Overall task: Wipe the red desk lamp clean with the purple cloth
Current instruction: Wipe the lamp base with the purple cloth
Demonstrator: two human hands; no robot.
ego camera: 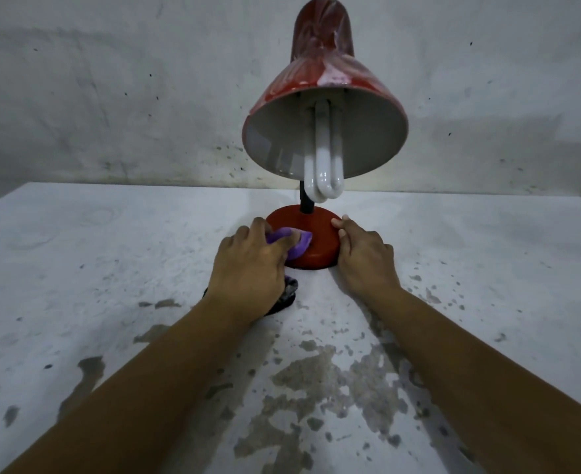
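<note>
The lamp (323, 131) stood upright toward the back of a worn white table (77, 268), close to a stained wall (111, 80), its round red base (320, 241) flat on the tabletop. A short dark stem (305, 205) rose from the back of that base, and above it the red shade (323, 73) tipped forward, its open mouth showing a pale lining and a white looped bulb (323, 162) that hung low over the base. The left hand (248, 261) lay against the base's left side, fingers curled round the bunched cloth (296, 242) and pressing it onto the base's top front edge; a darker, dirtier fold of that cloth stuck out under the wrist, on the table just in front of the base. The right hand (364, 258) rested on the table at the base's right side, holding nothing, fingers loosely bent with their tips touching the rim as if to steady it. In front of the base the table's paint had flaked away in grey patches between the two forearms.
</note>
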